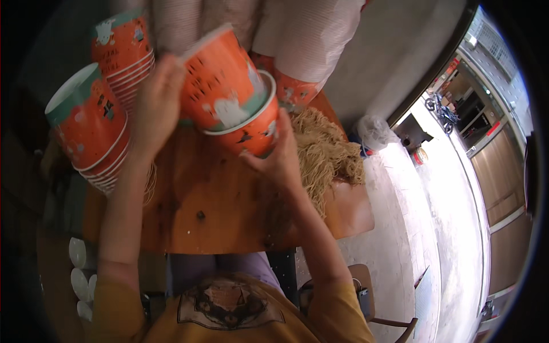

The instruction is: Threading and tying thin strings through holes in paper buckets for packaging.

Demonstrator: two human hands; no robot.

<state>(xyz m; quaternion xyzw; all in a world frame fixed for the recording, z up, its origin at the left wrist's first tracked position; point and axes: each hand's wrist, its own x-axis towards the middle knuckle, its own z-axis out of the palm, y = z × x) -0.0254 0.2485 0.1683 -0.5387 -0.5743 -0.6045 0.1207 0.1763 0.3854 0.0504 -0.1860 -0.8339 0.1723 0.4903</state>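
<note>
My left hand (155, 106) is closed on the rim of an orange paper cup (220, 77) with a green band and a white ghost print. That cup is tilted, with its green end down in the mouth of a second orange paper cup (246, 139). My right hand (281, 157) grips this lower cup from its right side, thumb underneath. Both cups are above the wooden table (217, 217). To the left of my left hand are a leaning stack of the same cups (91, 123) and another stack (123, 51) behind it.
Tan, string-like strands (329, 151) lie heaped at the table's right side. Tall plastic-wrapped stacks (320, 40) stand along the back. A wooden chair (361, 291) is at lower right, and white cylindrical items (79, 280) sit below the table's left edge.
</note>
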